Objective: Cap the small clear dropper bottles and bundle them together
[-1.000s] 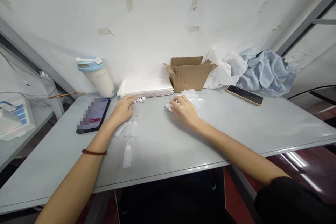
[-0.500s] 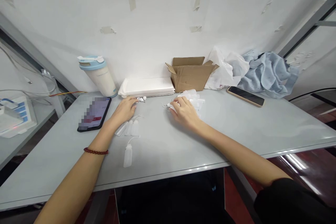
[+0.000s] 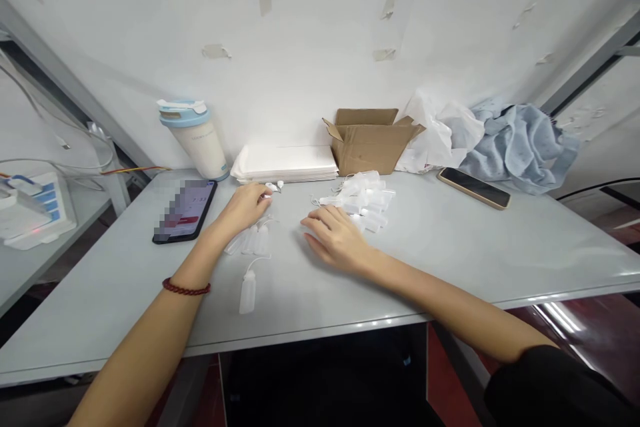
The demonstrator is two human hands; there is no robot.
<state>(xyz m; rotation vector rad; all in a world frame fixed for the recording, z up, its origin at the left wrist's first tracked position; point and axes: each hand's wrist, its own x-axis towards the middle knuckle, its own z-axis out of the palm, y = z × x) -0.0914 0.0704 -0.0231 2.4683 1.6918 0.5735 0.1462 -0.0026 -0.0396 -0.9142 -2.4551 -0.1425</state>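
Observation:
My left hand (image 3: 246,207) rests at the left with its fingers curled together beside some small white pieces (image 3: 273,187); whatever the fingertips hold, if anything, is hidden. Close to that wrist lie several small translucent bottles (image 3: 257,240) with thin white strings, partly covered by the hand. One single bottle (image 3: 247,293) lies apart, nearer the front edge, its string bent to the right. My right hand (image 3: 336,235) is palm down over the table, thumb and fingers apart, with nothing visible in it. Just behind it lies a loose pile of similar translucent bottles (image 3: 373,200).
Along the wall stand a tumbler (image 3: 197,143), a stack of white sheets (image 3: 290,163), an open cardboard box (image 3: 367,150), a white plastic bag (image 3: 437,133) and a blue cloth (image 3: 523,147). Phones lie at left (image 3: 187,213) and right (image 3: 475,187) on the grey table (image 3: 450,247).
My right hand has come off the bottle pile, toward the left and front, uncovering more of it. My left hand stays by the small white pieces. The whole view has shifted slightly.

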